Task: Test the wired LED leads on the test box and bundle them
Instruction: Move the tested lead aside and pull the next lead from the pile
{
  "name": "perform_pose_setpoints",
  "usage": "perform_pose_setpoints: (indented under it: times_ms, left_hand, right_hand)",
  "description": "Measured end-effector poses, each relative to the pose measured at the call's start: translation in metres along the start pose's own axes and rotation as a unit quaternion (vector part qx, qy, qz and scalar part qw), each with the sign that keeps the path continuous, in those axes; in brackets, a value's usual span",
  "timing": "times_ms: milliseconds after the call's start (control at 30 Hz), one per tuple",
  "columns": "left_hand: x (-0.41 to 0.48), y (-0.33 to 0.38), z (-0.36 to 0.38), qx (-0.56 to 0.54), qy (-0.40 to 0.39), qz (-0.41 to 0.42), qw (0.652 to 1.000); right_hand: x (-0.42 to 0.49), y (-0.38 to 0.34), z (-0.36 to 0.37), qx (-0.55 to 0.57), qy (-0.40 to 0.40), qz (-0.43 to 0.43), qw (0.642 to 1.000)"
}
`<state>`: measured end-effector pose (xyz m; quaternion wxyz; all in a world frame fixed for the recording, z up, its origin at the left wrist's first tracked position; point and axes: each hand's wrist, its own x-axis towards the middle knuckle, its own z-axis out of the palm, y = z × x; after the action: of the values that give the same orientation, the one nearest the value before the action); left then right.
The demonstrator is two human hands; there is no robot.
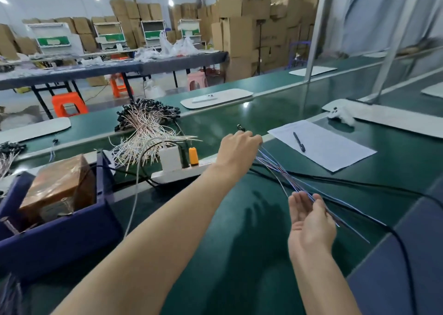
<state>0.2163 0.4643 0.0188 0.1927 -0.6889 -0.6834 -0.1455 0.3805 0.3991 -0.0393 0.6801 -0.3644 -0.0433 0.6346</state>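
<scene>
Green bench matting lies under both hands. The left hand pinches the far ends of the LED leads; the right hand, spread palm-up, cradles their near tails. They look thin, limp and tangle-prone, so are best gathered mid-length.

"What's lying on the green desk apart from the job itself?"

"A sheet of paper, with a dark pen lying across it."

"And around the paper?"

"Just this side of it, a black cable runs over the desk. Beyond it to the left, a white mat has a white phone on it. Far left of the paper, a dark blue bin holds a brown taped box."

"Further back?"

"Well behind the paper, on the floor, there's a pink stool, an orange stool further left, and cardboard boxes stacked high."
</scene>
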Motion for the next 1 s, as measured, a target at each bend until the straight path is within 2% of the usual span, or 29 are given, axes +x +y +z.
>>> perform_pose_setpoints:
  times_ms: [133,367,500,600,700,833,933,1000]
  left_hand:
    - [0.013,0.008,0.032,-0.009,-0.056,-0.048,0.997]
    - [0.004,0.003,0.048,-0.085,-0.176,-0.069,0.978]
    - [-0.005,-0.006,0.025,-0.102,-0.183,-0.063,0.976]
    - [-0.016,-0.015,-0.016,-0.129,-0.144,-0.046,0.98]
    - [-0.041,-0.03,-0.067,-0.185,-0.063,-0.044,0.98]
    - [-0.111,-0.061,-0.132,-0.261,0.059,-0.075,0.961]
    - [-0.186,-0.087,-0.171,-0.285,0.149,-0.129,0.938]
    - [-0.241,-0.102,-0.189,-0.299,0.207,-0.198,0.91]
  right_hand:
    - [0.014,0.002,0.008,-0.038,0.004,0.061,0.997]
    - [0.009,0.016,0.021,-0.092,-0.026,0.121,0.988]
    - [-0.004,0.031,0.028,-0.092,-0.069,0.087,0.99]
    - [-0.033,0.051,0.044,-0.168,-0.13,0.024,0.977]
    - [-0.074,0.08,0.054,-0.256,-0.255,-0.087,0.928]
    - [-0.13,0.124,0.053,-0.333,-0.409,-0.16,0.835]
    - [-0.17,0.156,0.044,-0.374,-0.503,-0.191,0.756]
    - [-0.196,0.176,0.035,-0.397,-0.555,-0.209,0.701]
